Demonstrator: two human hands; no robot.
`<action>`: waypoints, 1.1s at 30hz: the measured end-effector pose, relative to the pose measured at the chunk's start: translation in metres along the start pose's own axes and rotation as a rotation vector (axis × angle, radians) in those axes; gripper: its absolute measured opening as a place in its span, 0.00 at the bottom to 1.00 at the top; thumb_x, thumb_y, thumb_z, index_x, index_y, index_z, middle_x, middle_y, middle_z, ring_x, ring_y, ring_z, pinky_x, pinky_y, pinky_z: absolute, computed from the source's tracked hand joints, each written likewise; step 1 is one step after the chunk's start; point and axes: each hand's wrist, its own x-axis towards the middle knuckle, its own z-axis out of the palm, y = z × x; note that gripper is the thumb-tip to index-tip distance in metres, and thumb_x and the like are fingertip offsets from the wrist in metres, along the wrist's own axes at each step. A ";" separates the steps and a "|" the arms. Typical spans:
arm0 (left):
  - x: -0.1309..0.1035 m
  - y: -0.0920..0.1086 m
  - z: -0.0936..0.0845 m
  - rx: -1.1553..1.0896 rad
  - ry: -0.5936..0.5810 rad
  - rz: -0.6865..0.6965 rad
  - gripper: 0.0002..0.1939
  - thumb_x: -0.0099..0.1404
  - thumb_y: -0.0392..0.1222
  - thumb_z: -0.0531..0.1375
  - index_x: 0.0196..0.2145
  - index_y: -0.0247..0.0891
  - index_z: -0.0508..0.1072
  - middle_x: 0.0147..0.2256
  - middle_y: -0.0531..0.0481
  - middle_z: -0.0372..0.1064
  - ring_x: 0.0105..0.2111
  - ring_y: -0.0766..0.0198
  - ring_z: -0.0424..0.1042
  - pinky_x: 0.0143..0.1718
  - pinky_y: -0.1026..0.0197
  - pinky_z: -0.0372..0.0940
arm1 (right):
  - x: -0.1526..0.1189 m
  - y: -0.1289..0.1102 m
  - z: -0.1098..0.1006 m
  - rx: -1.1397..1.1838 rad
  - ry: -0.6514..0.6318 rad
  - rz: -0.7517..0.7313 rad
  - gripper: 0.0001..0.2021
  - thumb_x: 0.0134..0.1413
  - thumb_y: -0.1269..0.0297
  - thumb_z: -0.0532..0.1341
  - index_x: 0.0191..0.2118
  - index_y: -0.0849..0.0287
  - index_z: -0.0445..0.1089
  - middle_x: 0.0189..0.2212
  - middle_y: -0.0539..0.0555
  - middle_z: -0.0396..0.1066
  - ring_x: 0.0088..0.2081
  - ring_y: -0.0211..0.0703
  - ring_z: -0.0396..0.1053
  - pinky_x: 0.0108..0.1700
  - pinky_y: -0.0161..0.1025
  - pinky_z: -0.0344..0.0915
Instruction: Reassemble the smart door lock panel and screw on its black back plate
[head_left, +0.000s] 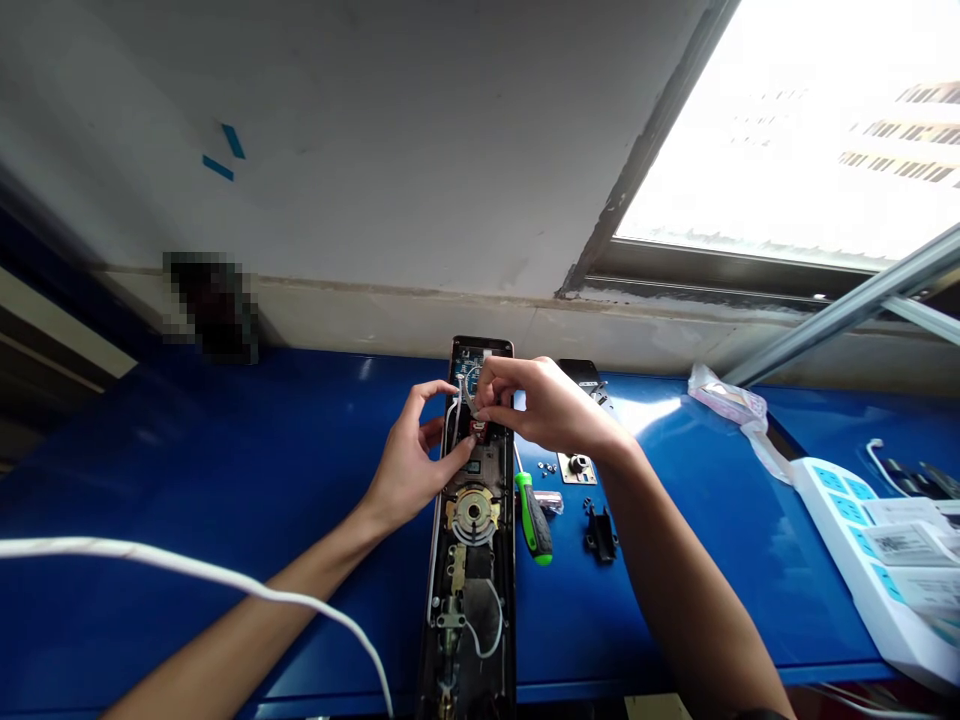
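A long black opened housing [491, 500] lies lengthwise on the blue table, with a round metal part [474, 512], wires and a blue circuit board [469, 365] inside. My left hand [420, 450] is at its left edge, thumb by a small red part [478, 428], index finger by the white wires; the fingers are apart. Above that red part, my right hand [525, 400] has its thumb and index finger pinched together at a thin wire connector, partly hidden by the fingers.
Right of the housing lie a green and black screwdriver [534, 520], small screws [547, 468], a square part [577, 468] and a black bracket [601, 535]. A white power strip [847, 540] is further right. A white cable [187, 568] crosses the lower left.
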 end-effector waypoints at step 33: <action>0.001 0.002 -0.007 0.358 0.041 0.178 0.19 0.63 0.41 0.69 0.51 0.46 0.74 0.70 0.44 0.52 0.69 0.44 0.60 0.65 0.39 0.66 | -0.001 -0.002 0.001 0.028 -0.024 0.025 0.07 0.57 0.71 0.66 0.37 0.55 0.67 0.31 0.46 0.76 0.32 0.35 0.71 0.36 0.36 0.66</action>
